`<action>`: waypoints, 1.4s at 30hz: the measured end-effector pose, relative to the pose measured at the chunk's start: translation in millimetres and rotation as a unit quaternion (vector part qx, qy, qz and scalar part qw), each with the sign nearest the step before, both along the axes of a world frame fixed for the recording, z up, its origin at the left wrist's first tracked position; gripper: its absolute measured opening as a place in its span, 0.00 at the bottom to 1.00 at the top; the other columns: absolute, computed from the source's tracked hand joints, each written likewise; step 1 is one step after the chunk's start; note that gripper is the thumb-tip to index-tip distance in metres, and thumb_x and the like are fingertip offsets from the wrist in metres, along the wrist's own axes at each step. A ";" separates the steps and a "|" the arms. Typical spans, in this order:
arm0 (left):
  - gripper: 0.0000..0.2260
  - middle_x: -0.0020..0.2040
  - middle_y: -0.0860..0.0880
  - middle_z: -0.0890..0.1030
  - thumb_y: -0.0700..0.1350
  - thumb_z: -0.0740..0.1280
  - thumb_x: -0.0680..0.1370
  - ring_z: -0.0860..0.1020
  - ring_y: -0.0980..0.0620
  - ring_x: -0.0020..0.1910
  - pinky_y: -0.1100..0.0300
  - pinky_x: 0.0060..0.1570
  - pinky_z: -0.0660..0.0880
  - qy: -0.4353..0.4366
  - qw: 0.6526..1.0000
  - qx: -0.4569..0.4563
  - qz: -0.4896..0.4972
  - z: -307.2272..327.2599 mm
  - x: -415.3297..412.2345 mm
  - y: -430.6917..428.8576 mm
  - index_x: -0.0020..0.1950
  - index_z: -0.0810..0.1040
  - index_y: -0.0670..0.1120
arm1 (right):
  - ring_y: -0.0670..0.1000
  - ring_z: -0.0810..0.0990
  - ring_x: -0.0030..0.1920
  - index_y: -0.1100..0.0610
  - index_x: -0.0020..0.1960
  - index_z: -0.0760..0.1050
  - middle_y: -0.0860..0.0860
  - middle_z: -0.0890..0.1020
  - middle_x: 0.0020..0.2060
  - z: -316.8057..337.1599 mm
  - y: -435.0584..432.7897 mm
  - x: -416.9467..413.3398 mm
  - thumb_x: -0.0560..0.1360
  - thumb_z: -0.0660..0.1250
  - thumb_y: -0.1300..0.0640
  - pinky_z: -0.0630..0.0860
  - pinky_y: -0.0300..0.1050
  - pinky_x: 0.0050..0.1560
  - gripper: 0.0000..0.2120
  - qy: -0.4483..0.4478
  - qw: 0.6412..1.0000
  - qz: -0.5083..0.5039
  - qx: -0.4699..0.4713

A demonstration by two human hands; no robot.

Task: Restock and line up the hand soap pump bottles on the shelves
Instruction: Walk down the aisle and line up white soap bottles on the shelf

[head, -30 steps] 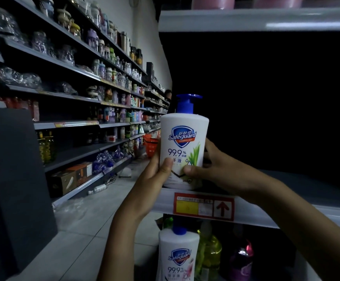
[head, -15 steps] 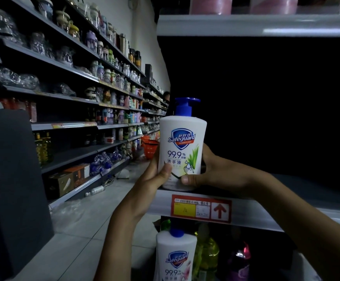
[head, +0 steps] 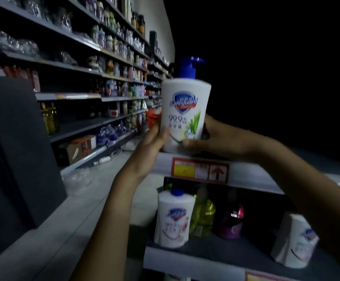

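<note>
A white hand soap pump bottle [head: 185,106] with a blue pump stands upright at the left front corner of the dark upper shelf [head: 250,173]. My left hand [head: 151,147] presses against its lower left side and my right hand [head: 219,136] wraps its lower right side. On the shelf below, a second white pump bottle [head: 173,218] stands at the left end, and a third white bottle [head: 295,242] stands farther right, partly hidden by my right forearm.
A red and yellow price tag [head: 199,170] is fixed to the upper shelf's front edge. A yellow-green bottle [head: 203,213] and a purple bottle [head: 232,222] stand on the lower shelf. Stocked shelves [head: 96,82] line the aisle's left side; a dark panel [head: 13,149] rises at near left.
The view has tilted down and to the right, showing more of the lower shelf. Both hands still hold the bottle at the shelf corner; it looks slightly tilted now.
</note>
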State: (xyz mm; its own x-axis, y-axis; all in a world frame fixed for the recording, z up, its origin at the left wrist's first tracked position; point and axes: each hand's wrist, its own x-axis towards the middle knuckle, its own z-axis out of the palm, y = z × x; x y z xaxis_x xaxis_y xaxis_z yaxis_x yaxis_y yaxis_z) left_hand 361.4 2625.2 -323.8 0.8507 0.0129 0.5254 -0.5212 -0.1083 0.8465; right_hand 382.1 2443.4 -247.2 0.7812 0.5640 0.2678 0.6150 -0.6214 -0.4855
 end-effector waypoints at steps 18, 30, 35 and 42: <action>0.23 0.54 0.48 0.83 0.41 0.75 0.69 0.82 0.48 0.53 0.44 0.57 0.76 0.284 0.921 0.258 0.065 -149.9 -13.4 9.2 0.63 0.76 0.49 | 0.45 0.81 0.46 0.52 0.64 0.74 0.47 0.83 0.51 -247.1 -38.8 -33.3 0.73 0.69 0.64 0.75 0.36 0.45 0.20 -0.058 0.977 -0.073 0.191; 0.17 0.50 0.55 0.85 0.44 0.77 0.67 0.83 0.57 0.50 0.49 0.57 0.77 0.242 0.931 0.273 0.031 -147.4 -17.3 -3.4 0.53 0.79 0.55 | 0.47 0.78 0.55 0.51 0.69 0.71 0.48 0.77 0.55 -258.1 -39.9 -25.8 0.72 0.73 0.58 0.74 0.36 0.55 0.26 -0.005 0.975 -0.065 0.211; 0.16 0.46 0.64 0.83 0.41 0.76 0.68 0.81 0.65 0.49 0.67 0.50 0.76 0.189 0.941 0.280 0.031 -149.9 -21.1 -23.5 0.50 0.78 0.58 | 0.47 0.78 0.54 0.52 0.65 0.72 0.48 0.79 0.55 -262.8 -56.5 -31.5 0.72 0.72 0.58 0.74 0.36 0.54 0.23 -0.002 0.971 -0.072 0.229; 0.17 0.42 0.71 0.80 0.43 0.77 0.68 0.77 0.72 0.48 0.76 0.45 0.72 0.118 0.945 0.302 0.036 -143.1 -33.3 -57.0 0.46 0.76 0.62 | 0.39 0.76 0.56 0.45 0.65 0.69 0.42 0.77 0.56 -259.5 -91.8 -40.9 0.73 0.70 0.56 0.72 0.33 0.55 0.23 -0.044 0.962 -0.061 0.262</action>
